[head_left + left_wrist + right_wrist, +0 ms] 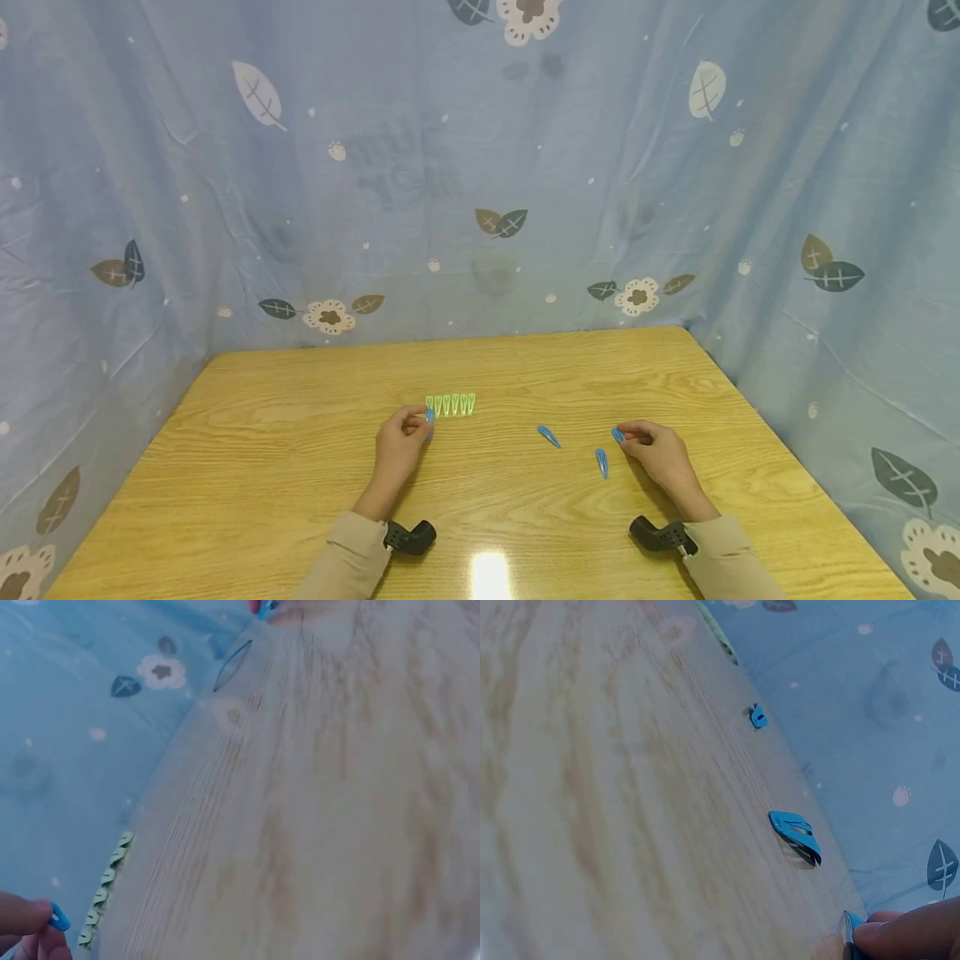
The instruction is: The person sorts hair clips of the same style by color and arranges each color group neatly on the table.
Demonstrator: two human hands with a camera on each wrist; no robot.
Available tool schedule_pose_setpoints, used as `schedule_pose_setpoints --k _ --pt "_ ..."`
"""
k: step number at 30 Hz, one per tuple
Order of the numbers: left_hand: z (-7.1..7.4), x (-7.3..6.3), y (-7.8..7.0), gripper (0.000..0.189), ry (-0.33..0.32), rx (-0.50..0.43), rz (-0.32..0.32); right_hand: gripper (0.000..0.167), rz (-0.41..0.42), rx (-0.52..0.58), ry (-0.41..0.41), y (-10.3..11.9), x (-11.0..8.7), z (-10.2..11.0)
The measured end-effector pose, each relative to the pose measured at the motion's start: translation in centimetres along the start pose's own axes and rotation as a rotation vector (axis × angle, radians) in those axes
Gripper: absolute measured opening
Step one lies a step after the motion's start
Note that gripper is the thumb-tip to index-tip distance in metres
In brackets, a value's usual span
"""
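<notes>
Several green snap hair clips [454,405] lie side by side in a row on the wooden table. Just below the row's left end, my left hand [400,442] pinches a blue hair clip [430,414] between thumb and fingers. In the left wrist view this blue clip [59,917] shows at the fingertips beside the green row [105,889]. Toward the right, my right hand [660,452] pinches another blue clip [618,435] by its end. Two more blue clips lie loose on the wood, one slanted [549,436] and one nearly upright [602,463], both left of that hand.
A blue patterned curtain [420,167] hangs along the back and both sides of the table [262,450]. A black wrist mount [410,538] sits on the left sleeve and another [663,535] on the right. A bright reflection lies at the front edge.
</notes>
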State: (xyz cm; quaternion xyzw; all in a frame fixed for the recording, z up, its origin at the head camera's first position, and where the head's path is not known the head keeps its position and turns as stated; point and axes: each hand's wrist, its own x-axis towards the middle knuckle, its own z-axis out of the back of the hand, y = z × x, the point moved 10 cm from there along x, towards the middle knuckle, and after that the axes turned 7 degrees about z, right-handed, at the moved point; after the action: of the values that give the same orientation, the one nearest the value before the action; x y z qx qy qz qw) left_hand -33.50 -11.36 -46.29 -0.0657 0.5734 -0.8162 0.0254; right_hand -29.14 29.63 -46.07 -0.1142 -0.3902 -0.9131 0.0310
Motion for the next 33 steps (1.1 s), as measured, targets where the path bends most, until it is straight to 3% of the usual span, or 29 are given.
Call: schedule_pose_setpoints --k 16,27,33 --pt "-0.2 0.1 -0.1 0.023 0.003 0.162 0.028 0.024 -0.024 0.006 0.011 0.0 -0.2 -0.2" --pt "-0.5 -0.1 -1.3 0.021 0.01 0.255 0.015 0.024 -0.027 0.004 0.005 0.1 -0.1 -0.1" --pt "-0.4 0.1 -0.9 0.024 0.036 0.291 0.036 0.023 -0.025 0.009 -0.001 0.1 0.0 0.0"
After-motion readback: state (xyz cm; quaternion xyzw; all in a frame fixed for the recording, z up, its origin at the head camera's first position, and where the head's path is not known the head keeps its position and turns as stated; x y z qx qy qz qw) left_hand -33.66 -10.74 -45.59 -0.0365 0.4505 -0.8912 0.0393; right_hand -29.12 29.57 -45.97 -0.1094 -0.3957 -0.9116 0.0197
